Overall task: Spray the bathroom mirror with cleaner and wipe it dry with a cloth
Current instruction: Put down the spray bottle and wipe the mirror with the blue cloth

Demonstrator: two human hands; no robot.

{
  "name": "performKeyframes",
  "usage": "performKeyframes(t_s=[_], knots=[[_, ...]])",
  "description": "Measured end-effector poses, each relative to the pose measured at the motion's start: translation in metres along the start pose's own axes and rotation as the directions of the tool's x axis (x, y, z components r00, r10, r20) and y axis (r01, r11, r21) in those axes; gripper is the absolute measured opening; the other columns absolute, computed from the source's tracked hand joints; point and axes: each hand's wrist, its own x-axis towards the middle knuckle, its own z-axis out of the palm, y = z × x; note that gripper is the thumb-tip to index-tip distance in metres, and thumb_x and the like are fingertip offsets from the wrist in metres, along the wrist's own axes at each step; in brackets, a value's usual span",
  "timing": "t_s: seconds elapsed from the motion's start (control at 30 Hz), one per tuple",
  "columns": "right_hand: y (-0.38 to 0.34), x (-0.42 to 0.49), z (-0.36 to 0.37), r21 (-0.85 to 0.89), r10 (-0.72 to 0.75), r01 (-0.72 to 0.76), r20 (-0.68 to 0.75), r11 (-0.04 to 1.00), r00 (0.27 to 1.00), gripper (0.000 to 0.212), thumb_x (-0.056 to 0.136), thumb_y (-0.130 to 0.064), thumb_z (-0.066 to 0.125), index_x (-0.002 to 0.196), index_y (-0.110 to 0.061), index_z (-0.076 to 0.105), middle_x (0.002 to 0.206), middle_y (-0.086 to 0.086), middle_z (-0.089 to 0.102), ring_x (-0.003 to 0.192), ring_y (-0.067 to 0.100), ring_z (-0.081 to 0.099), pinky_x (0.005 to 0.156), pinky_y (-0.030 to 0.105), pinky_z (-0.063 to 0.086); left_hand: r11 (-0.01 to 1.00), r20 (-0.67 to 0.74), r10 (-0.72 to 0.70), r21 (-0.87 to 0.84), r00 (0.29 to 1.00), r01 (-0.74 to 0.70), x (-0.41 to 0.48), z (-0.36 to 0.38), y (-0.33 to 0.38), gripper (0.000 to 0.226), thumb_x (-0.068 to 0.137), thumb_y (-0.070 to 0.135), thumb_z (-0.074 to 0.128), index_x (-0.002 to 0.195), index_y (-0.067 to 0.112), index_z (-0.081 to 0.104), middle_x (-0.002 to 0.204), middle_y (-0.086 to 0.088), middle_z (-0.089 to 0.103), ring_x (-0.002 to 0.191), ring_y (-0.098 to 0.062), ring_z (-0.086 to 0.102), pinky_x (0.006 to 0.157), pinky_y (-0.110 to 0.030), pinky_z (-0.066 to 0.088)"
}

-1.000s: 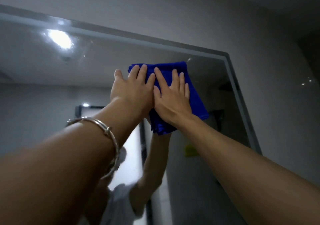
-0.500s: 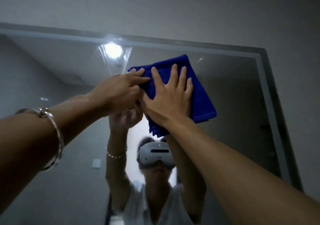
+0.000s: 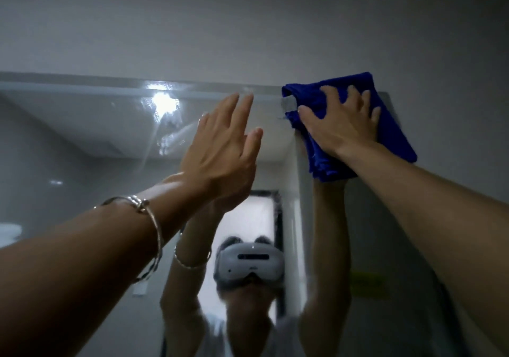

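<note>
The grey wall (image 3: 248,26) fills the upper half of the view and runs down the right side. Below it the mirror (image 3: 82,142) spans the left and centre, its top edge crossing the frame and its upper right corner hidden behind the cloth. In the glass a bright ceiling light (image 3: 164,103) glares near the top with wet streaks beside it, and a person in a white headset (image 3: 249,265) is reflected at the bottom; a small mark on the headset is too blurred to read. A yellowish patch (image 3: 367,283) at lower right is also unreadable.

The blue cloth (image 3: 394,136), folded, lies flat against the mirror's upper right corner, overlapping the frame. The right hand (image 3: 341,125) presses on it with fingers spread wide, palm flat. The left hand (image 3: 220,153) is raised in front of the glass, well apart from the cloth, fingers straight and nearly together, holding nothing. A silver bangle (image 3: 146,227) circles the left wrist.
</note>
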Motion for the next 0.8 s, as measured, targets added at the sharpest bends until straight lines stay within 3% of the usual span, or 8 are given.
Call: performKeyframes(t_s=[0.1,0.23,0.33,0.4,0.5,0.67,0.73,0.8], knots=[[-0.042,-0.001,0.008,-0.026,0.036,-0.035,0.034,0.999,0.999,0.070,0.093,-0.066,0.023,0.151,-0.034,0.004,0.158,0.020,-0.006,0.143,0.044,-0.010,0.113,0.060,-0.007,0.983,0.026,-0.044,-0.175,0.999,0.048,-0.008,0.004,-0.010,0.074,0.088,0.051,0.022,0.151,0.018,0.001,0.159,-0.002,0.003,0.144,-0.014,0.003,0.115,-0.031,0.005],[-0.098,-0.023,0.024,-0.105,-0.258,0.263,0.064,0.959,0.964,0.071,0.095,-0.059,0.033,0.150,-0.037,-0.004,0.158,0.018,-0.010,0.142,0.045,-0.011,0.112,0.062,-0.005,0.956,-0.026,-0.093,-0.281,0.995,0.082,-0.008,0.008,-0.011,0.075,0.088,0.052,0.022,0.151,0.018,0.001,0.159,-0.002,0.000,0.145,-0.014,-0.002,0.119,-0.038,0.004],[-0.097,-0.017,0.022,-0.091,-0.342,0.348,0.069,0.933,0.937,0.066,0.095,-0.059,0.033,0.150,-0.040,0.002,0.160,0.013,-0.007,0.144,0.041,-0.010,0.114,0.060,-0.004,0.971,-0.053,-0.092,-0.228,0.994,0.078,-0.007,0.007,-0.011,0.072,0.090,0.049,0.020,0.152,0.017,0.003,0.159,-0.003,0.002,0.144,-0.012,0.001,0.116,-0.028,0.006],[-0.073,0.002,0.011,-0.035,-0.273,0.275,0.047,0.961,0.961,0.062,0.094,-0.063,0.025,0.150,-0.040,0.010,0.160,0.009,0.001,0.145,0.036,-0.007,0.115,0.055,-0.004,0.994,-0.075,-0.067,-0.086,0.995,0.060,-0.008,-0.001,-0.011,0.070,0.091,0.048,0.019,0.150,0.013,0.010,0.158,-0.006,0.011,0.142,-0.012,0.008,0.111,-0.020,0.008],[-0.010,0.023,-0.004,-0.014,-0.002,0.002,0.022,1.000,1.000,0.063,0.092,-0.066,0.022,0.149,-0.040,0.015,0.160,0.007,0.007,0.146,0.033,-0.004,0.116,0.053,-0.003,0.992,-0.054,-0.044,0.116,0.998,0.050,-0.009,-0.017,-0.015,0.072,0.089,0.048,0.012,0.150,0.009,0.010,0.158,-0.009,0.010,0.145,-0.018,0.006,0.116,-0.034,0.007],[0.007,0.012,-0.002,-0.018,0.153,-0.153,0.024,0.988,0.988,0.061,0.095,-0.060,0.020,0.151,-0.039,0.007,0.161,0.008,-0.003,0.145,0.036,-0.009,0.116,0.054,-0.006,0.983,-0.022,0.040,0.179,0.999,-0.035,-0.012,-0.025,-0.022,0.077,0.088,0.052,0.003,0.149,0.008,0.016,0.156,-0.011,0.017,0.144,-0.021,0.015,0.115,-0.038,0.010],[-0.020,0.006,-0.001,-0.005,0.139,-0.139,0.041,0.990,0.989,0.061,0.096,-0.060,0.019,0.151,-0.038,0.006,0.160,0.010,-0.006,0.144,0.038,-0.011,0.114,0.056,-0.007,0.986,-0.050,0.064,0.159,0.997,-0.055,-0.013,-0.024,-0.015,0.076,0.089,0.051,0.005,0.148,0.006,0.020,0.155,-0.013,0.022,0.142,-0.024,0.021,0.114,-0.040,0.014],[-0.052,-0.014,0.006,-0.015,-0.058,0.059,0.058,0.998,0.997,0.062,0.097,-0.058,0.023,0.151,-0.036,0.003,0.160,0.010,-0.009,0.144,0.038,-0.012,0.115,0.056,-0.008,0.991,-0.092,0.067,0.119,0.994,-0.056,-0.011,-0.025,-0.006,0.070,0.092,0.046,0.010,0.145,0.003,0.028,0.150,-0.016,0.032,0.136,-0.026,0.031,0.111,-0.040,0.021]])
